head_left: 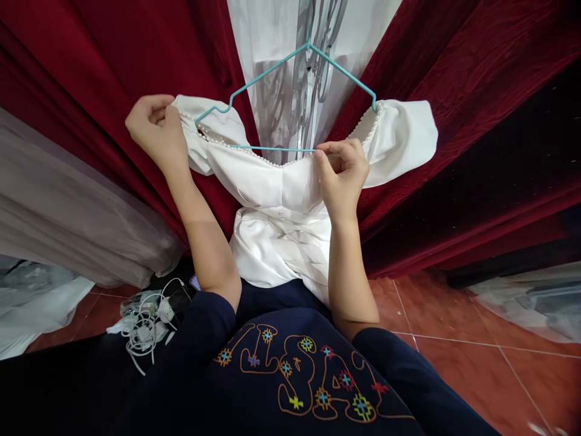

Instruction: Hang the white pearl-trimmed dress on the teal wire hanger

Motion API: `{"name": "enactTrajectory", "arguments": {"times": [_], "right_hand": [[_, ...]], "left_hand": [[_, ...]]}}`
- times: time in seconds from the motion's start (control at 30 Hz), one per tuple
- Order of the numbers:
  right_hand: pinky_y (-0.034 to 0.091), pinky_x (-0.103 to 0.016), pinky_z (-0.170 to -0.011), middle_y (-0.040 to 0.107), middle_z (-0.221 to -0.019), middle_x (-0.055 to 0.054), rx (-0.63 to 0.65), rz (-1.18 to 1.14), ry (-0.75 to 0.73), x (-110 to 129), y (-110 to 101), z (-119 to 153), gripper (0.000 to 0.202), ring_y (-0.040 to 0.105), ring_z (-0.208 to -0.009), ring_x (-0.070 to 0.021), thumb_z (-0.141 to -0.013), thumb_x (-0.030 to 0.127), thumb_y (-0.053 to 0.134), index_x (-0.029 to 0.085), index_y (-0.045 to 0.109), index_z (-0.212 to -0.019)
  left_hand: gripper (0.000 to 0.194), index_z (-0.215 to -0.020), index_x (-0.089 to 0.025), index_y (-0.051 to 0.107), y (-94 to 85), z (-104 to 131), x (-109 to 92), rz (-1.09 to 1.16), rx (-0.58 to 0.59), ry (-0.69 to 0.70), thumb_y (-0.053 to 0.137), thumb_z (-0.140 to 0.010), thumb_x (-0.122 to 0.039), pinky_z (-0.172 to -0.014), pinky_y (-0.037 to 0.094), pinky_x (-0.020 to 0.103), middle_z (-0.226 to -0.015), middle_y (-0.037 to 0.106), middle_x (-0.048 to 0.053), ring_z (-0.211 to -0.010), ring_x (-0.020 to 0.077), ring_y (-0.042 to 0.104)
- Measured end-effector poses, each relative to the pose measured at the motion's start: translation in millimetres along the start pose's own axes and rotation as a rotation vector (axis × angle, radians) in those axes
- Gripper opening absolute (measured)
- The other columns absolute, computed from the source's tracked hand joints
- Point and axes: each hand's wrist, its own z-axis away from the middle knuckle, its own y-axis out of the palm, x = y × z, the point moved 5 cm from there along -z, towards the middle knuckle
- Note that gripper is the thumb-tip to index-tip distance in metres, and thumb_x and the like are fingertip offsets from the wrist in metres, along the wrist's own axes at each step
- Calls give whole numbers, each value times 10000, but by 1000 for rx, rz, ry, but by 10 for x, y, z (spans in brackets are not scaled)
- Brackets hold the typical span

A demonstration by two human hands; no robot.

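Observation:
In the head view a white dress (261,184) with a pearl-beaded neckline hangs on a light blue wire hanger (267,71). My left hand (158,127) pinches the beaded edge of the sleeve on the left, close to the hanger's end. At the neckline, right of centre, my right hand (344,175) closes its thumb and fingers on the beaded edge, beside the hanger's lower bar. The puffed sleeve (406,142) on the right hangs free of both hands. The dress's skirt falls toward my lap, and its lower part is hidden.
Dark red curtains (454,79) flank a pale panel with several grey metal hooks (313,85) behind the hanger. White cables (145,327) lie tangled on a black surface at lower left. Sheer fabric (540,303) rests on the red tiled floor (454,327) at right.

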Motion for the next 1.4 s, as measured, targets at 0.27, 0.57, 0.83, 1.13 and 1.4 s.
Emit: {"name": "enactTrajectory", "arguments": {"times": [0.27,0.57,0.83,1.13,1.4], "right_hand": [[483,-302,-768,652,-986,-16,-22,-4,17,-38,-68,-46,77,621,-875,-124,-979,293,739,226,777,-990],[450,-309,-719,656,-993,-32,33,4,117,-20,21,9,201,549,-816,-129,-998,423,695,235,765,-1003],[404,-297,-685,623,-975,-12,40,-12,100,22,17,17,141,475,-713,-90,-1010,361,712,228,759,-1008],[491,-339,-743,641,-1058,-48,-1,-25,151,-54,-27,-90,300,595,-879,-156,-1074,520,579,244,697,-1079],[481,-358,-907,689,-1087,-100,-195,186,252,-371,-351,-679,208,602,-1021,-204,-869,17,739,176,710,-1001]], "left_hand": [[263,-933,-103,718,-178,947,581,98,-25,-188,550,-844,79,-748,584,253,-792,705,-1,-769,152,716],[167,-920,-185,713,-187,1103,292,152,50,118,611,-844,-76,-859,598,274,-904,734,32,-880,187,735],[343,-1319,-293,587,405,1543,-306,289,331,107,732,-1017,-363,-1005,600,367,-1252,695,77,-1081,237,751],[207,-1098,-256,697,471,1601,-497,245,463,231,556,-1110,-407,-1004,582,360,-1086,738,56,-1067,237,725],[310,-1055,-247,703,428,1584,-538,260,455,282,565,-1119,-516,-937,576,371,-991,709,55,-968,248,712]]}}
